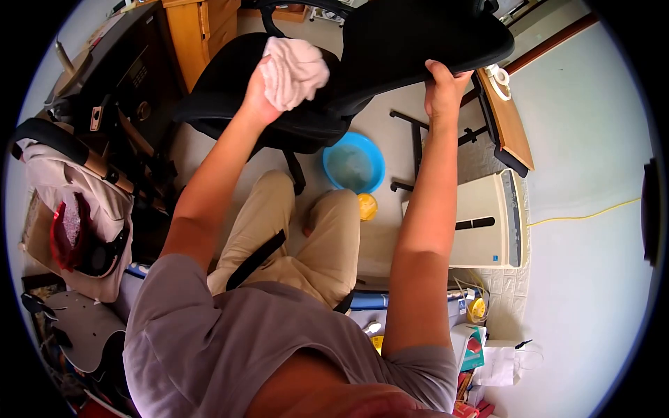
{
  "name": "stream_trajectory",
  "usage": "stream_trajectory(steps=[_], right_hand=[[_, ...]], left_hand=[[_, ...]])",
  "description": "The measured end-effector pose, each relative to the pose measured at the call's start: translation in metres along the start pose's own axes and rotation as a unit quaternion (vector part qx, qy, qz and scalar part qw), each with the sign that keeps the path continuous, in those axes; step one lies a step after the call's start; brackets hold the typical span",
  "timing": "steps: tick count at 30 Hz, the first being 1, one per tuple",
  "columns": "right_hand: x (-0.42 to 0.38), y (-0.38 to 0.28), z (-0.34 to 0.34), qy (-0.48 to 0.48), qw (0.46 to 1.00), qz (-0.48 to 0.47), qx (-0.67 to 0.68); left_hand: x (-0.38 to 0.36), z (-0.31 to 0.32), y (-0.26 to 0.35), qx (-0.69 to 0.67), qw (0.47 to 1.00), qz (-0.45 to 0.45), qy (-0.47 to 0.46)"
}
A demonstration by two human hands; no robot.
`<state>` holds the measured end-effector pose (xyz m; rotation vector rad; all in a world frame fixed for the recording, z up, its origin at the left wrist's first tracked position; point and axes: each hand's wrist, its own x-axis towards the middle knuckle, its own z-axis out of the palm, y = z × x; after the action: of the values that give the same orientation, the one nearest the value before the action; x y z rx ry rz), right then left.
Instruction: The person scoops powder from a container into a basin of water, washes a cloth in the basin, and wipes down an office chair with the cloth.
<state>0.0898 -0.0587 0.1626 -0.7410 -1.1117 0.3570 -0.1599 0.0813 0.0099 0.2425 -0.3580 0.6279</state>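
Observation:
A crumpled pale pink cloth [296, 75] is bunched in my left hand [260, 99], held up over the seat of a black office chair [226, 82]. The fingers of that hand are partly hidden behind the cloth. On the other side, my right hand [446, 89] grips the lower edge of the chair's backrest [418, 43], thumb on the near face and the other fingers mostly out of sight. The chair is turned so that its backrest lies toward the right. Below it on the floor stands a blue basin [381, 165] with cloudy water in it.
A yellow round container [367, 207] sits beside the basin, near my knee. To the right are a white appliance [488, 221] and a wooden desk [507, 125]. A stroller [83, 157] and a black safe [132, 70] stand at the left.

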Motion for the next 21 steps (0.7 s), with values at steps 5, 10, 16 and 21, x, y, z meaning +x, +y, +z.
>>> stream_trajectory(steps=[5,10,16,21], right_hand=[[0.011,0.006,-0.016,-0.001,0.999,0.016,0.030],[0.029,0.017,-0.035,0.013,1.000,0.025,0.002],[0.033,0.028,-0.021,0.105,0.993,-0.022,-0.044],[0.031,0.025,-0.025,0.096,0.992,-0.001,-0.082]], left_hand=[[-0.043,0.038,-0.011,0.330,0.872,0.205,0.298],[-0.039,0.023,-0.027,0.440,0.810,0.204,0.331],[0.018,0.011,-0.061,0.489,0.788,0.250,0.279],[0.096,-0.004,-0.104,0.551,0.799,0.103,0.219]])
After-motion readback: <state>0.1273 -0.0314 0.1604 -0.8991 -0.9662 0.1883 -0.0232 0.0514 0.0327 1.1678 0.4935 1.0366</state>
